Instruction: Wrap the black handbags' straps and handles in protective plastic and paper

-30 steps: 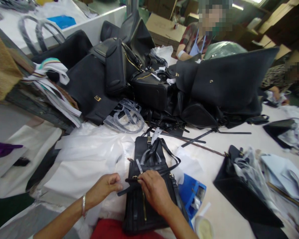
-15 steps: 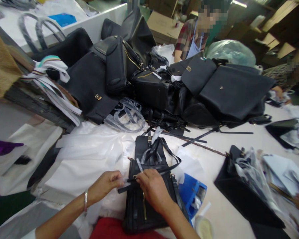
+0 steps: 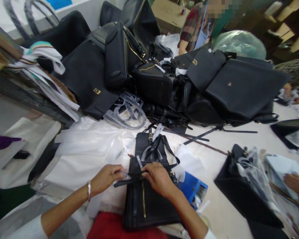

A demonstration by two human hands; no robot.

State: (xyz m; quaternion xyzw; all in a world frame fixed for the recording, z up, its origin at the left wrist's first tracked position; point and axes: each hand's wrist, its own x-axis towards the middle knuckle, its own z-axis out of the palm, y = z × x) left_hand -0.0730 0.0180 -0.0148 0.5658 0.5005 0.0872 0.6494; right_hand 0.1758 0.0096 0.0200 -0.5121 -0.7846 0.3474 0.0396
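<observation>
A black backpack with a gold front zipper lies in front of me, its flap and shoulder straps toward the far side. Across its upper front runs a narrow black strap. My right hand is closed, pinching this strap above the zipper. To the left, my left hand is closed too, its fingertips on a bit of clear plastic film beside the strap. The strap's loose end sticks out just below those fingers. A small pale tab stands up between the hands.
Black bags are heaped along the back. Plastic-wrapped handles and white sheets lie at left. A blue box sits right of the backpack, with an open black bag beyond. Another person's hand is at far right.
Both hands have risen slightly, and the right has shifted a little rightward along the strap. More of the strap shows between them. The other person's hand at right shows more fully. The view has tilted down.
</observation>
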